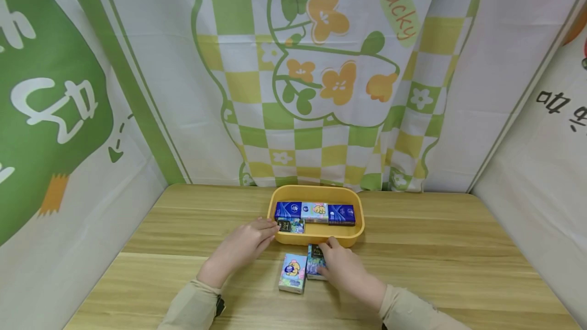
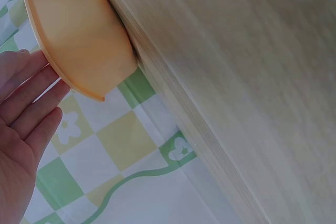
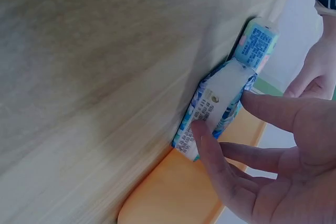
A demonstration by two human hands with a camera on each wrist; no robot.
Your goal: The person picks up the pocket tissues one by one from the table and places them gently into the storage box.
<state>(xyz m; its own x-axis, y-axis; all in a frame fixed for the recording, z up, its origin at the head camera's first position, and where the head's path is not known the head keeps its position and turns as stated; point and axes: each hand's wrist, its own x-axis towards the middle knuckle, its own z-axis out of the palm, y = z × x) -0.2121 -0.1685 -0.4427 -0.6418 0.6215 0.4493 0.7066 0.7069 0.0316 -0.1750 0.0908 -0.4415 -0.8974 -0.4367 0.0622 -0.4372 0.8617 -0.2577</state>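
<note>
My left hand [image 1: 247, 243] rests its nearly straight fingers on the left rim of a yellow tray [image 1: 316, 240]; the left wrist view shows those fingertips [image 2: 44, 64] against the rim. Just in front of the tray, my right hand [image 1: 346, 266] holds a blue floral tissue pack [image 1: 314, 264] with a black label by its right side. Seen from the right wrist, fingers and thumb lie on the pack's printed side [image 3: 202, 111] and top. Beside it on the left lies a light blue tissue pack with a yellow duck [image 1: 292, 271].
Inside the tray, a duck tissue pack [image 1: 314, 211] sits between two dark blue packs along the back. Another floral pack [image 1: 297, 225] with a black label lies at the front left. The wooden table [image 1: 435, 258] meets a printed curtain [image 1: 321, 152] at the back.
</note>
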